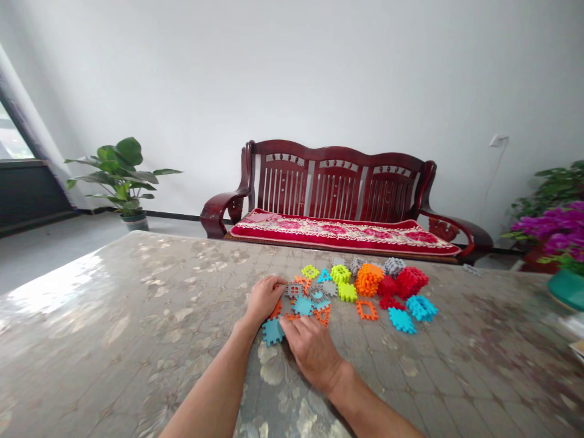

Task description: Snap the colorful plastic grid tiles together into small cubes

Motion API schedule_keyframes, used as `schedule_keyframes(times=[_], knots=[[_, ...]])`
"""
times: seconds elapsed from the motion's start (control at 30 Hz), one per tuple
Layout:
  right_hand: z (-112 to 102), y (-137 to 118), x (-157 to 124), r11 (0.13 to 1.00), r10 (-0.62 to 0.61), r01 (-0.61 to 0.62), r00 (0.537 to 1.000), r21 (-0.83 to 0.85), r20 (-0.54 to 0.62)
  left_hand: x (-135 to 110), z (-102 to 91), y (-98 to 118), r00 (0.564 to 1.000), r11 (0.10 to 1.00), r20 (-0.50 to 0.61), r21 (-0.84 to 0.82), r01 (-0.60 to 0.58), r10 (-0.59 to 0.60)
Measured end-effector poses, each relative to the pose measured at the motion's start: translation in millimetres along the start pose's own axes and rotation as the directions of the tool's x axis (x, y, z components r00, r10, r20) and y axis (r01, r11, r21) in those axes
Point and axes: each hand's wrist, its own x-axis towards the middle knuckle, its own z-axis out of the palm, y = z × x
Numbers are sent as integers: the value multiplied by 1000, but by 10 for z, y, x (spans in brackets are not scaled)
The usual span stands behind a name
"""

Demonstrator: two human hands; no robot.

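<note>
Several flat interlocking plastic tiles in orange, teal, grey, lime and red lie in a heap (360, 289) on a marbled table (137, 328). My left hand (264, 299) rests palm down at the heap's left edge, its fingertips touching a grey tile (293, 289) and an orange one. My right hand (312, 350) lies flat just in front, fingers stretched over a teal tile (272, 331) and the nearest orange pieces. Neither hand lifts a piece. Stacked blocks of orange tiles (368, 278) and red tiles (410, 281) stand at the right of the heap.
A dark wooden bench (337, 188) with a red cushion stands beyond the table's far edge. A leafy potted plant (121, 176) is at the back left. A teal pot with purple flowers (559, 249) sits at the table's right edge.
</note>
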Motion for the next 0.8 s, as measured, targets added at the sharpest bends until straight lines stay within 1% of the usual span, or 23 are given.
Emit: schedule_keyframes(times=[0.2,0.27,0.33,0.37,0.4,0.43,0.47,0.53,0.57,0.63,0.67,0.7,0.73,0.77,0.8], knots=[[-33,5,-24,997,29,-30,1000,67,10,8,-1,-6,1000,1000,8,1,2,-2],[-58,4,-25,991,49,-49,999,121,4,6,-8,3,1000,1000,9,3,2,-2],[-82,12,-20,966,118,-110,993,232,-18,4,-12,9,1000,1000,8,1,-6,6],[-90,23,-14,937,178,-160,984,309,-30,3,-13,10,1000,1000,7,1,-10,10],[-94,39,-7,891,253,-219,967,397,-35,3,-13,11,1000,1000,8,3,-13,13],[-93,62,1,825,336,-281,941,490,-27,3,-12,10,1000,1000,11,4,-14,14],[-87,92,10,738,417,-338,909,585,-1,4,-12,10,1000,1000,13,7,-14,14],[-64,170,22,514,551,-420,830,748,88,5,-13,11,1000,1000,11,11,-10,10],[-50,216,24,393,599,-439,789,808,137,5,-14,12,1000,1000,10,13,-10,10],[-27,311,19,173,667,-452,707,875,233,3,-18,18,1000,1000,13,21,-11,11],[-19,355,12,86,690,-455,669,886,276,2,-21,21,1000,1000,17,25,-12,11],[-14,393,4,23,708,-457,635,889,308,1,-23,23,1000,1000,21,28,-12,11],[-12,424,-4,-12,723,-457,610,889,324,-1,-24,25,1000,999,24,30,-12,11],[-13,447,-13,-19,737,-456,595,890,321,-2,-26,26,1000,999,26,30,-12,11],[-16,460,-20,1,746,-454,594,891,301,-2,-26,26,1000,1000,25,28,-12,11]])
